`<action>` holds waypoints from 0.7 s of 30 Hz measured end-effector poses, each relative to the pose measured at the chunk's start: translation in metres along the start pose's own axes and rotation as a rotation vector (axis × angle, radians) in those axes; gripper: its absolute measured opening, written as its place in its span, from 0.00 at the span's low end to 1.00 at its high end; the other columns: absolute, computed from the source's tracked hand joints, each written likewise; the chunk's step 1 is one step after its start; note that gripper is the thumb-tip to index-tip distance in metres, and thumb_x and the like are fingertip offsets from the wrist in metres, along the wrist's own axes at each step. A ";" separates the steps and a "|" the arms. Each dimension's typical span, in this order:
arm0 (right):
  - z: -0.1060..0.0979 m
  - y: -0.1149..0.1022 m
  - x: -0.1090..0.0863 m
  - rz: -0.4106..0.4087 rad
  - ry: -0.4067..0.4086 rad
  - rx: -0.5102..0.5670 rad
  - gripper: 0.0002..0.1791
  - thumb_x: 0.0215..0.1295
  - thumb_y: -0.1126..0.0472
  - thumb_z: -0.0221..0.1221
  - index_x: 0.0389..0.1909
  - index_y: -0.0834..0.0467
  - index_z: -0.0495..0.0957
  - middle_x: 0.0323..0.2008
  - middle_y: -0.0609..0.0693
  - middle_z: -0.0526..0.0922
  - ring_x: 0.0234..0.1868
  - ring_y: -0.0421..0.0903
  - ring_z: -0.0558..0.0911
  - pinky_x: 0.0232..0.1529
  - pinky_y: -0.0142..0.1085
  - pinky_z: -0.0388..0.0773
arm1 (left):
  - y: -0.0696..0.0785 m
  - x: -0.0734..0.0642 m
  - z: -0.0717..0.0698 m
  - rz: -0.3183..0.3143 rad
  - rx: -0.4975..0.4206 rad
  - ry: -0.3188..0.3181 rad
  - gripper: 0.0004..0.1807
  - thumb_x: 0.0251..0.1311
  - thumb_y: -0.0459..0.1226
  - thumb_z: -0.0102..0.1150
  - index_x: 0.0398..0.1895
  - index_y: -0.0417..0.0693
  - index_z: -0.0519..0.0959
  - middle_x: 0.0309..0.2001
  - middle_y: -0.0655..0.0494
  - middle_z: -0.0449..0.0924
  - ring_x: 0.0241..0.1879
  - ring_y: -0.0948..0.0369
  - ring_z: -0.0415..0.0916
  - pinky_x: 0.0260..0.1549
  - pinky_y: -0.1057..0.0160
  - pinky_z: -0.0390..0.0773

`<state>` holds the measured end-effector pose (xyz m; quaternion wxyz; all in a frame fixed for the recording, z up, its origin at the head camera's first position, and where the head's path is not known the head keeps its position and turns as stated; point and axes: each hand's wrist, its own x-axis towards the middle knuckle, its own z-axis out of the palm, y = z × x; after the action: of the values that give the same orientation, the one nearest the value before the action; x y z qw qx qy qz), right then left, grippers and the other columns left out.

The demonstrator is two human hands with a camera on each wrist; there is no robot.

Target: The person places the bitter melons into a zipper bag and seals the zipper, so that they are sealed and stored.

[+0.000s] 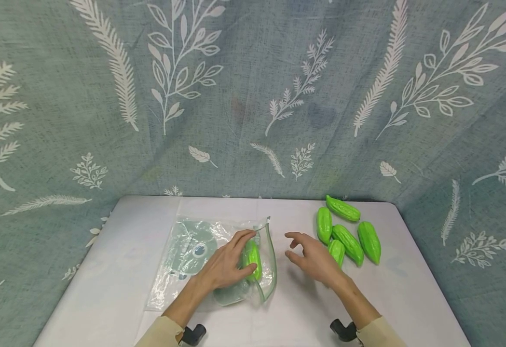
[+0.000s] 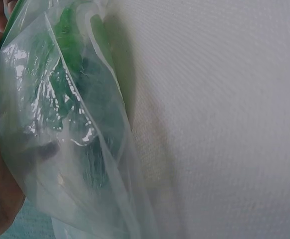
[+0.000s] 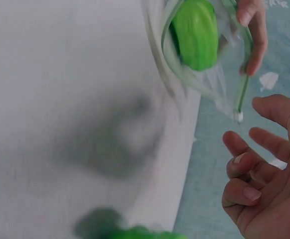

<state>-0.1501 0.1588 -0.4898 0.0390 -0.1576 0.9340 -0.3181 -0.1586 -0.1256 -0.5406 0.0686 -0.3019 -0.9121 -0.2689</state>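
A clear zip bag (image 1: 161, 284) with a teal cartoon print lies on the table, its green-edged mouth standing open to the right. Inside the mouth sits a glossy bright green bitter gourd (image 3: 197, 37), also visible through the plastic in the head view. My left hand (image 1: 231, 260) grips the bag at the mouth, thumb and fingers spread along the upper rim. Right of the mouth, my right hand (image 1: 311, 258) hovers over the table with nothing in it, fingers loosely bent and apart. The left wrist view shows the bag's crumpled plastic (image 2: 60, 109) close up.
Several more green bitter gourds (image 1: 369, 242) lie in a loose group on the right side of the white table (image 1: 409, 299). One (image 1: 336, 251) is partly behind my right hand. A teal leaf-patterned cloth (image 1: 235, 111) hangs behind the table and along its sides.
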 end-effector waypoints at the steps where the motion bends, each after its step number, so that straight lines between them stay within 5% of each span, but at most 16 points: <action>1: -0.003 0.002 -0.001 0.012 0.006 -0.007 0.28 0.67 0.49 0.64 0.67 0.48 0.74 0.48 0.50 0.84 0.36 0.43 0.77 0.35 0.36 0.76 | 0.000 0.000 0.000 0.001 0.000 0.000 0.47 0.58 0.56 0.63 0.79 0.59 0.56 0.74 0.65 0.57 0.55 0.57 0.76 0.48 0.54 0.81; 21: -0.055 0.061 -0.014 0.139 0.082 0.026 0.29 0.70 0.53 0.63 0.69 0.57 0.71 0.49 0.56 0.83 0.29 0.45 0.76 0.30 0.36 0.75 | 0.000 -0.001 0.000 0.012 0.004 0.013 0.47 0.58 0.55 0.64 0.79 0.59 0.55 0.74 0.64 0.57 0.55 0.58 0.76 0.45 0.55 0.81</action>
<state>-0.1627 0.2407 -0.4838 0.0248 -0.0790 0.9393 -0.3330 -0.1581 -0.1262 -0.5409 0.0769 -0.3055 -0.9103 -0.2685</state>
